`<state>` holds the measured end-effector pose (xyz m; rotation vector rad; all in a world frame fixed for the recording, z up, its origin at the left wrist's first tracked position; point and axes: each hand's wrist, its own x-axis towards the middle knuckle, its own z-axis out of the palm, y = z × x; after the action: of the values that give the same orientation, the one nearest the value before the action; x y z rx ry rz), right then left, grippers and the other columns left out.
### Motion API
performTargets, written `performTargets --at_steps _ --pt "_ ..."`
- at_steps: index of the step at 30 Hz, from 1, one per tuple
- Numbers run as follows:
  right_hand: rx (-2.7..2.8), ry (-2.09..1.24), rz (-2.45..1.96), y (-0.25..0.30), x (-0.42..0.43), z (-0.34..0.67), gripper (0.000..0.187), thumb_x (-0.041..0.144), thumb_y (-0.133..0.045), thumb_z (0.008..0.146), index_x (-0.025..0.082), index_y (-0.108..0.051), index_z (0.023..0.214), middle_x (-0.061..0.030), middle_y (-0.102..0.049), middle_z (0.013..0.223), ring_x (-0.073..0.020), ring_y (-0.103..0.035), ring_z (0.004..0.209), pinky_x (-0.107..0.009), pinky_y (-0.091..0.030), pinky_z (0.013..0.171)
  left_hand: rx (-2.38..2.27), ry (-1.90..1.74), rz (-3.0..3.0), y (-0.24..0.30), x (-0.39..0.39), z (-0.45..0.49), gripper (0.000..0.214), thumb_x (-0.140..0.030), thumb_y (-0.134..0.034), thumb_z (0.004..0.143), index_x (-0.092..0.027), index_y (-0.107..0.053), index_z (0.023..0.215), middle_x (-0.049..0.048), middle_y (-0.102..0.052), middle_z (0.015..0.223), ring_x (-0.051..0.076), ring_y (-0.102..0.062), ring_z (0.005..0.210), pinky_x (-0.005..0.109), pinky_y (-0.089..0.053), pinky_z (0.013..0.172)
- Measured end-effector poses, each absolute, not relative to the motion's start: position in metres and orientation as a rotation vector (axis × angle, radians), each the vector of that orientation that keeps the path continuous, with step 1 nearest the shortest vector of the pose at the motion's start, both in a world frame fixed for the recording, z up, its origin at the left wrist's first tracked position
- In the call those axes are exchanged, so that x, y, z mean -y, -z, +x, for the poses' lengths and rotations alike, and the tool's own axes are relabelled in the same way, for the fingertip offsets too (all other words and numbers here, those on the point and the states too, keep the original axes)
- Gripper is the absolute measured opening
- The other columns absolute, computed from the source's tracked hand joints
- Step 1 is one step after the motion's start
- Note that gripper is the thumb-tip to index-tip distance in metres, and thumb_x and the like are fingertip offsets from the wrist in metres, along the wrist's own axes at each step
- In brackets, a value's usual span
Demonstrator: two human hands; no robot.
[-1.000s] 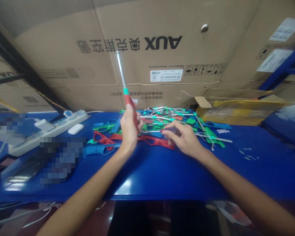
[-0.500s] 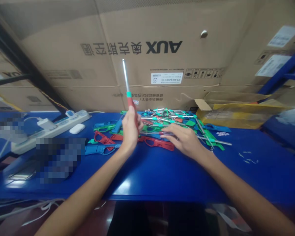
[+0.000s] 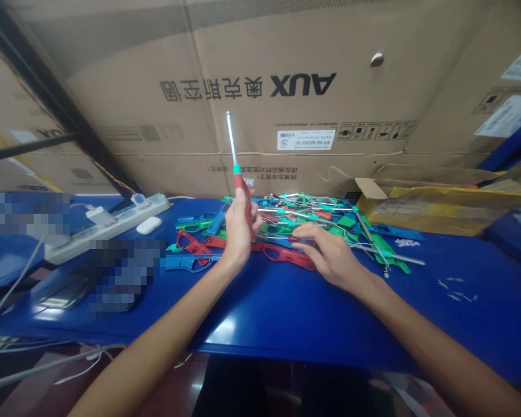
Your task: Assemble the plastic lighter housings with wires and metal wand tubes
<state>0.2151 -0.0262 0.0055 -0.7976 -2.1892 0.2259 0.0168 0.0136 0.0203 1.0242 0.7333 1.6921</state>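
Note:
My left hand [image 3: 238, 234] is closed around the red handle of a long-nosed lighter [image 3: 238, 180], held upright with its metal tube pointing up and a green collar at the tube's base. My right hand [image 3: 336, 255] pinches a screwdriver [image 3: 292, 238] with a red and clear handle. Its shaft lies level and points left at the lighter's handle; whether the tip touches is hidden by my left hand. Behind both hands spreads a pile of lighter parts: a red handle shell [image 3: 289, 256], a blue handle shell [image 3: 186, 263], green pieces, metal tubes and wires.
A white power strip [image 3: 113, 225] with plugs and a white earbud case [image 3: 149, 225] are at the left of the blue table [image 3: 260, 313]. An open carton [image 3: 438, 211] stands at the back right. Small pale bits [image 3: 455, 288] lie at the right. A large cardboard box [image 3: 260, 46] rises behind.
The whole scene has shifted slightly right in view as the camera turned. Both hands keep their grips on the lighter and the screwdriver, with little visible movement between them.

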Motion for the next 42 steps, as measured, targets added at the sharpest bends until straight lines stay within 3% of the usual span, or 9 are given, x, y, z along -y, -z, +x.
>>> performTargets --at_steps 6,12,16,19,21,25,32,36,42 --pt "2.113 -0.276 -1.097 -0.002 0.025 0.212 0.035 0.048 -0.048 0.102 0.019 -0.067 0.095 -0.0021 -0.070 0.067 -0.0162 -0.063 0.057 -0.029 -0.042 0.057 -0.774 -1.672 1.035 -0.016 -0.014 0.017 0.041 -0.061 -0.060 0.092 -0.020 -0.058 0.089 -0.0064 -0.037 0.061 0.005 -0.029 0.040 0.022 -0.020 0.036" --pt "2.124 -0.614 -0.983 -0.005 0.025 0.214 0.032 0.042 -0.051 0.101 0.021 -0.062 0.123 -0.0019 -0.072 0.085 -0.0140 -0.064 0.065 -0.028 -0.046 0.065 -0.781 -1.657 0.971 -0.017 -0.015 0.015 0.042 -0.062 -0.059 0.092 -0.020 -0.059 0.095 -0.0069 -0.039 0.061 0.005 -0.030 0.038 0.021 -0.020 0.035" --pt "2.085 -0.531 -1.020 -0.006 0.026 0.213 0.032 0.047 -0.054 0.099 0.020 -0.071 0.098 0.0029 -0.062 0.063 -0.0111 -0.051 0.052 -0.027 -0.039 0.055 -0.762 -1.643 0.983 -0.017 -0.015 0.016 0.042 -0.061 -0.061 0.091 -0.020 -0.060 0.093 -0.0067 -0.039 0.061 0.005 -0.030 0.038 0.022 -0.020 0.035" --pt "2.060 -0.553 -1.098 -0.008 0.027 0.211 0.047 0.052 -0.048 0.100 0.019 -0.064 0.070 0.0035 -0.052 0.053 -0.0108 -0.047 0.049 -0.028 -0.036 0.053 -0.770 -1.631 1.019 -0.016 -0.014 0.019 0.046 -0.063 -0.062 0.089 -0.019 -0.054 0.076 -0.0050 -0.041 0.060 0.005 -0.030 0.039 0.023 -0.019 0.035" --pt "2.077 -0.668 -1.082 -0.009 0.028 0.210 0.043 0.051 -0.046 0.101 0.020 -0.065 0.079 0.0029 -0.057 0.058 -0.0116 -0.052 0.053 -0.027 -0.040 0.056 -0.767 -1.644 1.041 -0.017 -0.014 0.019 0.048 -0.063 -0.062 0.089 -0.020 -0.051 0.071 -0.0043 -0.042 0.060 0.005 -0.031 0.040 0.023 -0.019 0.035" --pt "2.115 -0.778 -0.933 -0.008 0.033 0.208 0.029 0.042 -0.050 0.100 0.021 -0.055 0.119 -0.0049 -0.070 0.096 -0.0151 -0.065 0.074 -0.030 -0.050 0.069 -0.754 -1.683 1.004 -0.022 -0.014 0.014 0.041 -0.062 -0.062 0.089 -0.021 -0.060 0.089 -0.0060 -0.041 0.059 0.006 -0.030 0.038 0.023 -0.018 0.035" --pt "1.949 -0.426 -0.994 -0.009 0.034 0.204 0.022 0.041 -0.059 0.097 0.021 -0.067 0.097 -0.0040 -0.073 0.086 -0.0168 -0.066 0.071 -0.029 -0.047 0.064 -0.739 -1.661 0.970 -0.023 -0.011 0.017 0.045 -0.064 -0.061 0.089 -0.020 -0.061 0.099 -0.0067 -0.041 0.061 0.005 -0.031 0.038 0.023 -0.020 0.036" --pt "1.953 -0.422 -1.153 -0.009 0.028 0.210 0.037 0.049 -0.053 0.099 0.021 -0.064 0.078 0.0035 -0.055 0.055 -0.0114 -0.046 0.047 -0.028 -0.035 0.051 -0.745 -1.621 0.998 -0.018 -0.008 0.023 0.044 -0.064 -0.061 0.090 -0.020 -0.060 0.094 -0.0058 -0.042 0.063 0.005 -0.032 0.039 0.023 -0.020 0.036" --pt "1.865 -0.933 -0.991 -0.013 0.029 0.210 0.026 0.047 -0.055 0.098 0.024 -0.049 0.106 0.0038 -0.061 0.071 -0.0128 -0.058 0.054 -0.028 -0.044 0.054 -0.736 -1.615 1.033 -0.016 -0.007 0.025 0.044 -0.064 -0.059 0.091 -0.021 -0.061 0.097 -0.0063 -0.041 0.063 0.005 -0.031 0.039 0.023 -0.021 0.036"
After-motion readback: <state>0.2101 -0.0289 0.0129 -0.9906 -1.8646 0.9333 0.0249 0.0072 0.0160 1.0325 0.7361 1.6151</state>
